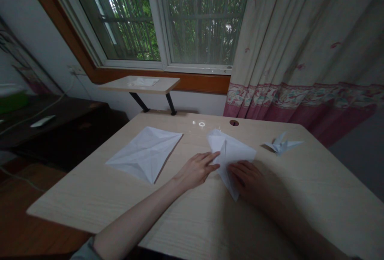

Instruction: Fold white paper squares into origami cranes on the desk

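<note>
A partly folded white paper (232,150) lies on the light wooden table (186,212), in a kite-like shape with a raised centre crease. My left hand (196,169) rests at its left edge, fingers stretched out flat and fingertips touching the paper. On the paper's lower right part, my right hand (250,180) presses down with flat fingers. Neither hand holds anything.
A creased, unfolded white sheet (145,154) lies to the left. A finished paper crane (282,145) sits at the right. A cable hole (234,123) marks the table's far edge. Behind it are a small shelf (141,85), a window and a curtain (306,52). A dark cabinet (51,124) stands left.
</note>
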`<state>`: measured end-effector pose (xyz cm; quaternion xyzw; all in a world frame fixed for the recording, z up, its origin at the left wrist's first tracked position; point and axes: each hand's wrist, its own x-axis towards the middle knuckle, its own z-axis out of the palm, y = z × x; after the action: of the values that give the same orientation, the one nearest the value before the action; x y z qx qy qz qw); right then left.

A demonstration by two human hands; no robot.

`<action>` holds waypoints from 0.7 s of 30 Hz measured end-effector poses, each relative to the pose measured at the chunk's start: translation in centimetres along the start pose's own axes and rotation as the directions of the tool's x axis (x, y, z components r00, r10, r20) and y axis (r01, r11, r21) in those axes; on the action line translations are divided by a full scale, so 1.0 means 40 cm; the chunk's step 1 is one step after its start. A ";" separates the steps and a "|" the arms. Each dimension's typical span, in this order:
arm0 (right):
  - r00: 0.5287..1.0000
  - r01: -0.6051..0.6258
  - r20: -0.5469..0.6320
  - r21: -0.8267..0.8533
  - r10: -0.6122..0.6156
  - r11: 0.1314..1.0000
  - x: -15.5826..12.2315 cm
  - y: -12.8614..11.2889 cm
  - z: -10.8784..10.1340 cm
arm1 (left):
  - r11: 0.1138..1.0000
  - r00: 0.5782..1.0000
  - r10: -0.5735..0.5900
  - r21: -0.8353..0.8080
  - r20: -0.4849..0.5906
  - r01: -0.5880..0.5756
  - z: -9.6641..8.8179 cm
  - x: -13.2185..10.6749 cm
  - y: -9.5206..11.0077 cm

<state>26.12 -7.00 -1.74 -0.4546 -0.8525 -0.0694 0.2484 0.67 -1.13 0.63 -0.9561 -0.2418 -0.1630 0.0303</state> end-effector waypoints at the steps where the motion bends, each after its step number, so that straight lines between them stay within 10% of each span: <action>1: 1.000 0.002 -0.007 0.014 -0.002 1.000 0.000 0.005 0.004 | 1.000 1.000 -0.001 -0.004 0.006 0.001 0.001 0.000 -0.001; 21: 0.996 -0.012 0.093 -0.005 0.012 1.000 -0.016 0.018 0.027 | 0.989 0.995 -0.064 -0.136 -0.073 0.053 0.015 0.000 -0.003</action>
<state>26.63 -6.68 -3.05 -0.4631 -0.8602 -0.0487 0.2077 0.81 -0.94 0.06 -0.9414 -0.2570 -0.2165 -0.0292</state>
